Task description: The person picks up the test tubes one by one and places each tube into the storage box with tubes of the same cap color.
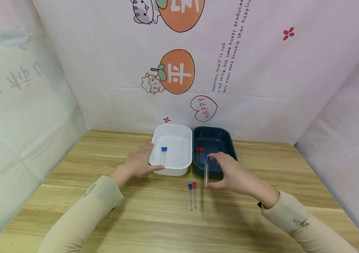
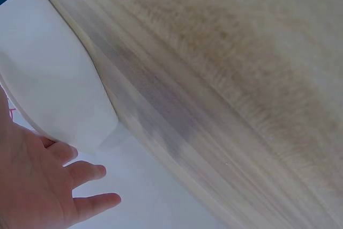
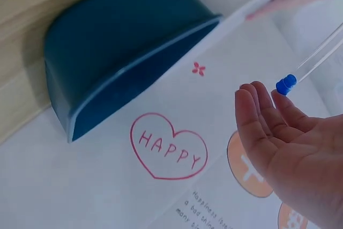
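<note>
Here, in the head view, the right hand (image 1: 234, 175) is pinching a blue-capped tube (image 1: 206, 172) near the dark tray (image 1: 214, 133), while the left hand (image 1: 137, 163) is touching the white tray (image 1: 174, 172). Left wrist: its fingers (image 2: 96, 206) are lying spread. Right wrist: a fingertip (image 3: 281, 99) is touching the cap (image 3: 286, 85).

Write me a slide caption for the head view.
Right grip holding a blue-capped tube, left grip at the white bin, two more capped tubes on the wooden table.
</note>
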### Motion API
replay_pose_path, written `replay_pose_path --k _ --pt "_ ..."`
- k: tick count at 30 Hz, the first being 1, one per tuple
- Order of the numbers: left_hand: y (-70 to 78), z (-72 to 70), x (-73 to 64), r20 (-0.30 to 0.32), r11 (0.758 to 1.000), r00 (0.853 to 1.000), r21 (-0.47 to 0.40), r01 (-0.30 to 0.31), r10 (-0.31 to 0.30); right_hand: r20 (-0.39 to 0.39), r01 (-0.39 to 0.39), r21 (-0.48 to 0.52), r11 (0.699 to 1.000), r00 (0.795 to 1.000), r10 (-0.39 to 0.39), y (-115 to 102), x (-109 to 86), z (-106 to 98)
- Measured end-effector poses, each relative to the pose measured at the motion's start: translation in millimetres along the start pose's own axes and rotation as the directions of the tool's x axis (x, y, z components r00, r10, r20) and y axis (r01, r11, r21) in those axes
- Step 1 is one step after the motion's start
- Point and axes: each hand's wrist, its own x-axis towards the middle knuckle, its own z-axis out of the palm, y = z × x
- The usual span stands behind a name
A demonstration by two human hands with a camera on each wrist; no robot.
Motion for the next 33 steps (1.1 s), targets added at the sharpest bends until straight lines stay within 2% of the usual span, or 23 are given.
replay_pose_path --k 9,27,33 --pt "0.2 -1.4 -0.2 0.006 1.000 1.000 0.008 0.004 -0.004 -0.035 0.002 0.028 1.000 0.999 -0.001 -1.0 12.7 -9.8" --pt "0.5 0.3 0.8 -0.004 1.000 1.000 0.003 0.001 -0.001 -0.024 0.025 -0.003 1.000 0.999 -0.025 -2.0 46.5 -3.7" --pt "-0.2 1.3 1.3 -0.007 1.000 1.000 0.005 0.002 -0.002 -0.014 0.027 0.029 0.999 1.000 -0.026 -6.2 61.2 -1.3"
